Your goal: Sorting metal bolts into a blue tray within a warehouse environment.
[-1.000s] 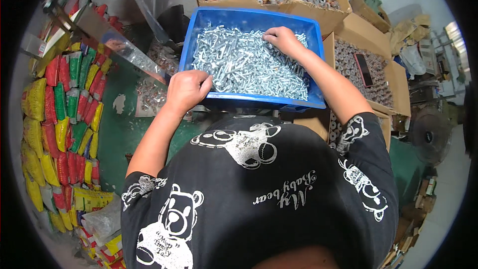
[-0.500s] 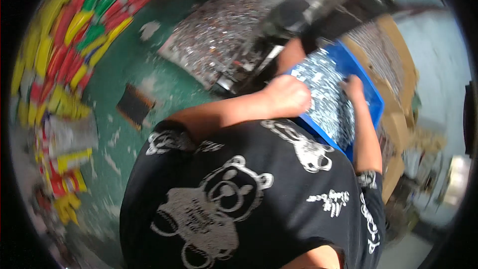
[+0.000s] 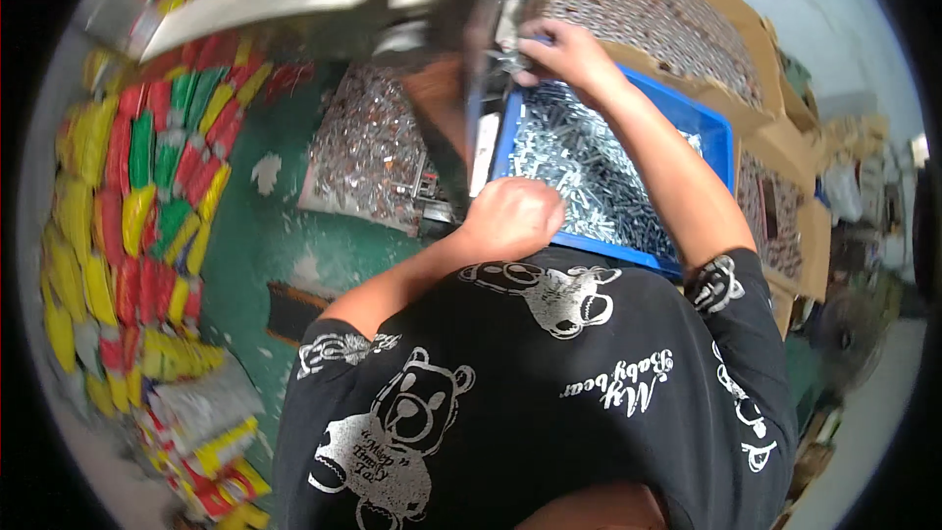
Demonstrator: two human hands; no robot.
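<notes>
Head view: left hand (image 3: 515, 214) and right hand (image 3: 574, 54) curl at the left of the blue bin (image 3: 703, 122), grips unclear; seemingly part-loading, next likely needing alignment.

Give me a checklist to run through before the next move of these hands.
1. Blue bin stocked: ok, silvery fasteners cover much of its bottom.
2. Left hand empty: cannot tell; it is curled at the bin's near left corner, palm hidden.
3. Right hand clear of the machine: cannot tell; it is right beside it, past the bin's far left corner.
4. Machine seen sharply: not ok, blurred.
5. Phone outside the bin: ok, over the cardboard box at right.
</notes>
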